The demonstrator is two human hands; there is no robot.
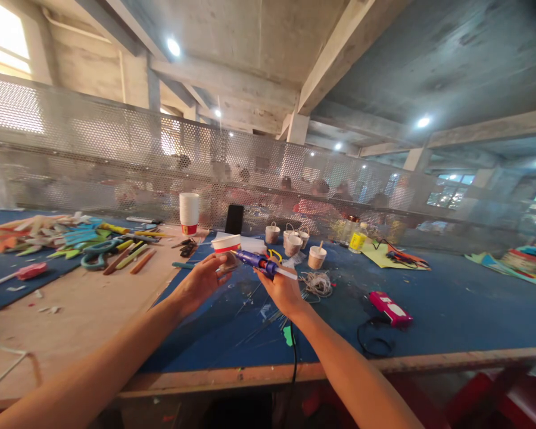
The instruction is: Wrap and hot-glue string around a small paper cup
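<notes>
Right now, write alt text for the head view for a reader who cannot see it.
A left hand holds a paper cup while the right hand aims a blue glue gun at it, over a blue-covered workbench. Small string-wrapped cups, a twine coil and a pink glue gun lie nearby.

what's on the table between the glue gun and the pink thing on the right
In the head view, a tangle of pale string lies between the glue gun and the pink thing; the rest is bare blue mat.
</notes>
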